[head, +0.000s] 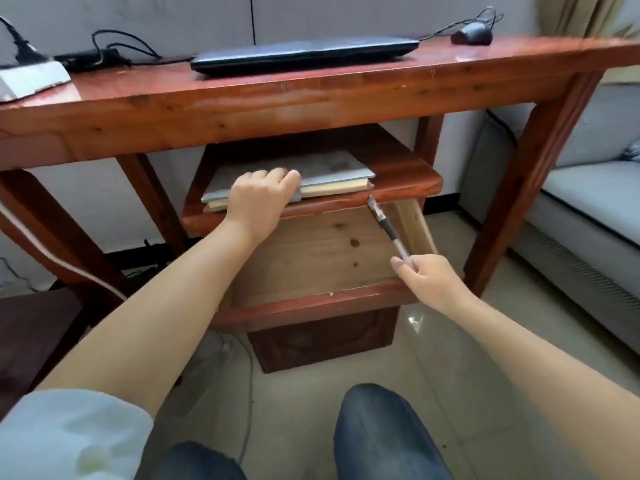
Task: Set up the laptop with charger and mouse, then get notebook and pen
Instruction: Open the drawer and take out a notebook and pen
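A closed dark laptop lies on the red wooden table. Its black charger brick with cable rests at the table's left, and a black wired mouse sits at the right. On the shelf under the table lies a grey notebook on top of another book. My left hand grips the notebook's front edge. My right hand holds a pen by its lower end, in front of an open wooden drawer.
A white power strip with a plug sits at the table's far left. A grey sofa stands to the right. A dark stool is at lower left. Cables run over the tiled floor; my knees show at the bottom.
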`<state>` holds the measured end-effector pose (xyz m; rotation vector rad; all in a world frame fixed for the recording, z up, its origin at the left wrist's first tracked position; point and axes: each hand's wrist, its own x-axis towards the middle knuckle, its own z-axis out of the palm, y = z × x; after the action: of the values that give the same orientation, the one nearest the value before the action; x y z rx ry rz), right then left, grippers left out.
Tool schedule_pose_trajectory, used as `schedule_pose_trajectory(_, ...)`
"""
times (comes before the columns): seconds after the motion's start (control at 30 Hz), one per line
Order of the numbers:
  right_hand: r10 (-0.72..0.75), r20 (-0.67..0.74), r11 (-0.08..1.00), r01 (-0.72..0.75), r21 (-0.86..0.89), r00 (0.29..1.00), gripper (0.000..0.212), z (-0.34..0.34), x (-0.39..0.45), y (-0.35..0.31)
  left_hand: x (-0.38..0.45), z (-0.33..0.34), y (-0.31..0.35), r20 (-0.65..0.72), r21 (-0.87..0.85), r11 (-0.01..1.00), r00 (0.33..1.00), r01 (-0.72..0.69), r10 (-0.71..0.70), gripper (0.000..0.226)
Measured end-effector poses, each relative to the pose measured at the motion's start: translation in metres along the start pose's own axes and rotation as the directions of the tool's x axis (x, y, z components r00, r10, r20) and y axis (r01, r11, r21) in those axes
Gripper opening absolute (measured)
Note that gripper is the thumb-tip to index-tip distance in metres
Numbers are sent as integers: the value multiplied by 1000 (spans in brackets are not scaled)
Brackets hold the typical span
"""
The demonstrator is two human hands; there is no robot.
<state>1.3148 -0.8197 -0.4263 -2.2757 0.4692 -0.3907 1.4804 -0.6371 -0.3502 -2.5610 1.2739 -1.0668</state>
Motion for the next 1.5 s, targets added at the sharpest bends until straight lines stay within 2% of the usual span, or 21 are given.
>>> schedule_pose_trajectory(0.1, -21, 137, 996, 32, -81, 990, 52, 25, -27, 30, 1, 28, -11, 214, -90, 993, 975, 77, -56, 41)
schedule_pose_trajectory(0.17, -37, 158, 988, 60, -140, 987, 47, 38, -31, 39, 3, 38, -14, 284, -106, 991, 958, 81, -48, 49)
schedule_pose_trajectory(0.23, -117, 119, 956, 144, -256, 986, 44, 43, -25, 35, 8, 39, -16, 264, -136, 989, 964, 63, -25, 50)
schedule_pose_trajectory(0.33, -313, 56, 830, 301, -470, 948, 39, 52, -17, 25, 14, 35, -26, 246, -226, 971, 969, 77, -20, 45)
schedule_pose_trajectory(0.47, -442, -165, 778, 286, -560, 882, 37, 51, -5, 8, 17, 32, -39, 296, -313, 943, 955, 110, -13, 47)
schedule_pose_trajectory(0.53, -468, -210, 767, 276, -578, 859, 33, 45, 12, -9, 18, 30, -42, 312, -320, 941, 950, 111, -5, 48)
schedule_pose_trajectory(0.6, -432, -169, 769, 264, -581, 886, 32, 41, 26, -22, 21, 29, -44, 320, -318, 941, 947, 112, -5, 47)
schedule_pose_trajectory(0.7, -346, 54, 743, 308, -594, 937, 34, 41, 33, -26, 28, 27, -48, 301, -316, 944, 954, 98, 1, 46)
schedule_pose_trajectory(0.83, -335, 317, 700, 459, -547, 887, 28, 48, 41, -35, 30, 31, -47, 290, -302, 949, 957, 96, -5, 46)
schedule_pose_trajectory(0.9, -333, 398, 680, 510, -526, 855, 29, 53, 47, -37, 28, 34, -48, 299, -306, 947, 954, 93, 3, 46)
schedule_pose_trajectory(1.0, -372, 394, 659, 538, -526, 840, 33, 67, 47, -35, 28, 34, -52, 300, -309, 949, 954, 71, 26, 46)
schedule_pose_trajectory(1.13, -441, 293, 677, 529, -512, 848, 37, 91, 48, -32, 29, 36, -56, 320, -305, 949, 947, 78, 25, 46)
schedule_pose_trajectory(1.3, -373, 210, 745, 427, -512, 904, 30, 97, 88, -37, 27, 38, -57, 327, -326, 943, 944, 64, 49, 47)
schedule_pose_trajectory(1.4, -367, 246, 731, 442, -521, 897, 26, 101, 104, -37, 27, 40, -59, 325, -338, 938, 945, 71, 46, 46)
schedule_pose_trajectory(1.5, -315, 301, 771, 428, -471, 900, 22, 96, 107, -32, 24, 44, -58, 299, -361, 930, 953, 73, 41, 46)
